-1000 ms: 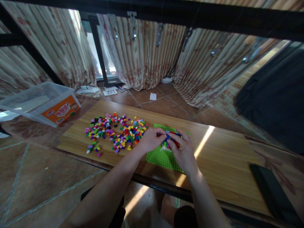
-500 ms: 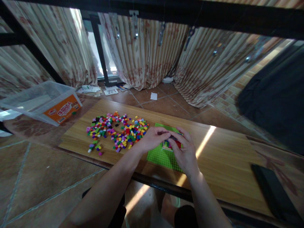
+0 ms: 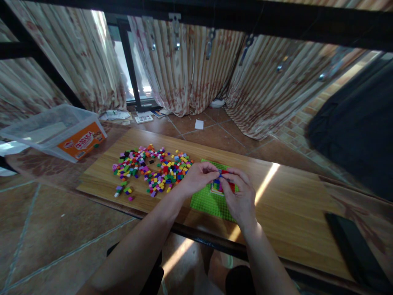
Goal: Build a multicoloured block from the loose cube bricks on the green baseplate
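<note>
Over the green studded baseplate, my left hand and my right hand meet fingertip to fingertip. A small blue toy brick shows between them, pinched by thumb and fingers from both sides. Just under it is a low build of red, pink, green and white bricks, set on the plate and partly covered by my right hand. To the left of my left hand lies a wide spread of loose coloured bricks.
The wooden tabletop carries a dark flat object at its right end. Beyond the left end stands a clear plastic bin with an orange label. Striped curtains hang behind, with papers on the floor.
My fingertips have shifted slightly, and the blue brick between them now shows more clearly. My right hand's fingers are drawn in a little closer. The loose bricks look unmoved.
</note>
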`<control>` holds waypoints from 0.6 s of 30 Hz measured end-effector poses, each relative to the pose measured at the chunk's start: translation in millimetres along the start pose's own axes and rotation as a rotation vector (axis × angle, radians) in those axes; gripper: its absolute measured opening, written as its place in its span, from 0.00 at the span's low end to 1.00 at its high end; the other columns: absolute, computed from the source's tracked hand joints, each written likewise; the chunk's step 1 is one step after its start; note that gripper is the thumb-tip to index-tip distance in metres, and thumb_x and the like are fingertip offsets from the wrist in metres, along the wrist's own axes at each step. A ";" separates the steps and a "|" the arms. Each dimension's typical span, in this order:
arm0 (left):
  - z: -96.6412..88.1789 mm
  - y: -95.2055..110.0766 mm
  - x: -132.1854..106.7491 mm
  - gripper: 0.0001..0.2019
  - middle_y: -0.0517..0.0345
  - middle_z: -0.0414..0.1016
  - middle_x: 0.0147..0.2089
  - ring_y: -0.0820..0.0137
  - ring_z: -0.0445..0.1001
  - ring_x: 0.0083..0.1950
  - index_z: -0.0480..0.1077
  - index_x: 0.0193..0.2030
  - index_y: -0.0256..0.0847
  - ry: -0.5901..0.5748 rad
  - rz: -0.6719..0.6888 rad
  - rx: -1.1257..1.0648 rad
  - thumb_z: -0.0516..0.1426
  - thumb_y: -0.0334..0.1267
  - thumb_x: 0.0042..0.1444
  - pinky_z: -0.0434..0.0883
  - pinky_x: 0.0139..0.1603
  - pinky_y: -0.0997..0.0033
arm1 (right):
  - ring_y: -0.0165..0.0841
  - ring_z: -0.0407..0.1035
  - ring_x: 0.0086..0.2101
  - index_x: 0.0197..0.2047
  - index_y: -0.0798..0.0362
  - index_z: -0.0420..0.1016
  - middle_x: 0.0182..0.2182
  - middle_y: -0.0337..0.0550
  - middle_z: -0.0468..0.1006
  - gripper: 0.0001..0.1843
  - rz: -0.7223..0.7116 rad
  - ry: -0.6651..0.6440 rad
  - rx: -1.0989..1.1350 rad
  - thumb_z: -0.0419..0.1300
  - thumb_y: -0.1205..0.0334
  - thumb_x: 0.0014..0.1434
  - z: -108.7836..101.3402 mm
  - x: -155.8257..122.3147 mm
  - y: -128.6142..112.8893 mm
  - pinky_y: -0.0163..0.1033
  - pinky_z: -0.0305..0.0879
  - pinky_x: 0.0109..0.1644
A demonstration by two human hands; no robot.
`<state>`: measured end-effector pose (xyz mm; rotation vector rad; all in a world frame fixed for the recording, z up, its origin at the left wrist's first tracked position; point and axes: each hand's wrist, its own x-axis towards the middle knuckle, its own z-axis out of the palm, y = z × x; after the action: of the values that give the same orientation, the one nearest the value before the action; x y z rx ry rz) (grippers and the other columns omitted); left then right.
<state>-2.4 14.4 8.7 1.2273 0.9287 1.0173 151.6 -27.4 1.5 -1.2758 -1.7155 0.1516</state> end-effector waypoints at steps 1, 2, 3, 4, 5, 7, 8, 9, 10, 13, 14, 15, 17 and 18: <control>-0.4 -0.8 0.3 0.06 0.61 0.72 0.26 0.78 0.67 0.26 0.74 0.32 0.34 -0.001 0.007 0.027 0.61 0.35 0.49 0.65 0.29 0.78 | 0.38 0.69 0.46 0.38 0.47 0.78 0.44 0.46 0.75 0.07 0.006 0.001 -0.003 0.59 0.58 0.62 -0.5 0.2 0.6 0.51 0.67 0.53; -0.9 -1.5 0.6 0.06 0.60 0.73 0.27 0.78 0.68 0.27 0.74 0.32 0.34 -0.004 0.013 0.057 0.61 0.35 0.49 0.66 0.29 0.78 | 0.38 0.69 0.46 0.39 0.47 0.78 0.44 0.46 0.75 0.07 0.012 0.003 -0.010 0.58 0.58 0.62 -1.0 0.4 1.6 0.51 0.67 0.53; -1.6 -2.0 0.9 0.06 0.60 0.73 0.27 0.77 0.68 0.27 0.74 0.32 0.34 -0.006 0.019 0.090 0.60 0.35 0.50 0.66 0.30 0.77 | 0.39 0.69 0.46 0.39 0.47 0.78 0.44 0.46 0.75 0.08 0.018 0.005 -0.021 0.58 0.58 0.62 -1.3 0.7 2.7 0.51 0.67 0.53; -2.3 -2.3 1.1 0.06 0.60 0.74 0.27 0.76 0.68 0.28 0.74 0.32 0.34 -0.004 0.026 0.127 0.59 0.35 0.51 0.66 0.30 0.77 | 0.39 0.69 0.46 0.39 0.47 0.79 0.44 0.47 0.75 0.09 0.023 0.007 -0.035 0.57 0.58 0.63 -1.5 0.9 4.1 0.51 0.67 0.53; -3.2 -2.6 1.5 0.06 0.60 0.74 0.27 0.76 0.68 0.28 0.74 0.32 0.35 0.004 0.036 0.166 0.58 0.34 0.52 0.66 0.30 0.77 | 0.39 0.68 0.46 0.39 0.47 0.79 0.44 0.47 0.75 0.09 0.025 0.008 -0.052 0.57 0.58 0.63 -1.5 1.1 5.7 0.52 0.66 0.53; -5.3 -3.3 2.7 0.06 0.60 0.74 0.26 0.75 0.68 0.28 0.74 0.31 0.35 0.042 0.061 0.240 0.56 0.33 0.52 0.66 0.31 0.76 | 0.40 0.68 0.46 0.39 0.48 0.79 0.44 0.47 0.74 0.10 0.024 0.007 -0.088 0.57 0.58 0.63 -1.0 1.3 9.1 0.52 0.66 0.53; -6.3 -3.6 3.3 0.06 0.60 0.74 0.26 0.75 0.68 0.28 0.74 0.30 0.35 0.067 0.075 0.273 0.55 0.31 0.52 0.66 0.31 0.76 | 0.40 0.68 0.47 0.39 0.48 0.80 0.44 0.48 0.74 0.10 0.023 0.006 -0.106 0.57 0.58 0.63 -0.6 1.4 10.8 0.52 0.65 0.53; -7.2 -4.1 4.0 0.07 0.60 0.74 0.26 0.75 0.69 0.28 0.74 0.29 0.35 0.089 0.088 0.302 0.55 0.30 0.52 0.66 0.31 0.76 | 0.40 0.67 0.47 0.39 0.48 0.80 0.45 0.48 0.74 0.10 0.021 0.006 -0.121 0.57 0.58 0.63 0.0 1.4 12.5 0.53 0.65 0.53; -7.8 -4.6 4.5 0.07 0.60 0.74 0.26 0.75 0.69 0.28 0.74 0.29 0.35 0.103 0.098 0.328 0.54 0.30 0.52 0.66 0.32 0.76 | 0.41 0.67 0.47 0.39 0.49 0.80 0.45 0.49 0.74 0.10 0.020 0.008 -0.135 0.57 0.58 0.63 0.6 1.5 14.0 0.53 0.65 0.53; -7.4 -6.1 5.5 0.08 0.60 0.74 0.25 0.74 0.70 0.29 0.74 0.28 0.36 0.116 0.116 0.400 0.54 0.30 0.53 0.66 0.33 0.75 | 0.41 0.67 0.47 0.39 0.47 0.81 0.44 0.48 0.75 0.10 0.020 0.012 -0.151 0.57 0.58 0.63 2.2 1.6 17.4 0.54 0.64 0.53; -6.4 -6.6 5.6 0.08 0.60 0.74 0.25 0.73 0.70 0.30 0.75 0.28 0.36 0.116 0.119 0.419 0.54 0.31 0.53 0.67 0.33 0.75 | 0.41 0.68 0.47 0.39 0.47 0.81 0.44 0.48 0.75 0.10 0.017 0.014 -0.150 0.57 0.58 0.63 2.6 1.5 18.1 0.54 0.64 0.53; -5.2 -7.0 5.7 0.08 0.60 0.75 0.25 0.73 0.71 0.30 0.75 0.29 0.36 0.119 0.122 0.432 0.54 0.32 0.54 0.67 0.34 0.75 | 0.41 0.68 0.47 0.39 0.46 0.81 0.44 0.47 0.75 0.10 0.015 0.015 -0.148 0.57 0.58 0.62 3.0 1.4 18.5 0.54 0.64 0.53; -2.4 -7.7 6.0 0.08 0.59 0.76 0.26 0.72 0.72 0.31 0.75 0.29 0.36 0.124 0.125 0.447 0.55 0.32 0.54 0.68 0.35 0.75 | 0.41 0.68 0.47 0.39 0.45 0.81 0.44 0.47 0.75 0.09 0.020 0.020 -0.138 0.58 0.57 0.62 3.8 1.0 18.8 0.54 0.65 0.52; -1.2 -8.0 6.2 0.08 0.59 0.76 0.27 0.72 0.72 0.31 0.76 0.29 0.36 0.127 0.124 0.451 0.55 0.33 0.54 0.68 0.35 0.74 | 0.41 0.68 0.47 0.39 0.45 0.81 0.44 0.47 0.75 0.09 0.027 0.026 -0.131 0.58 0.57 0.62 4.2 0.8 18.9 0.54 0.65 0.52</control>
<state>-0.9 20.3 0.4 1.6241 1.2376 1.0236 161.2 -16.6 -11.4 -1.3905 -1.7094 0.0387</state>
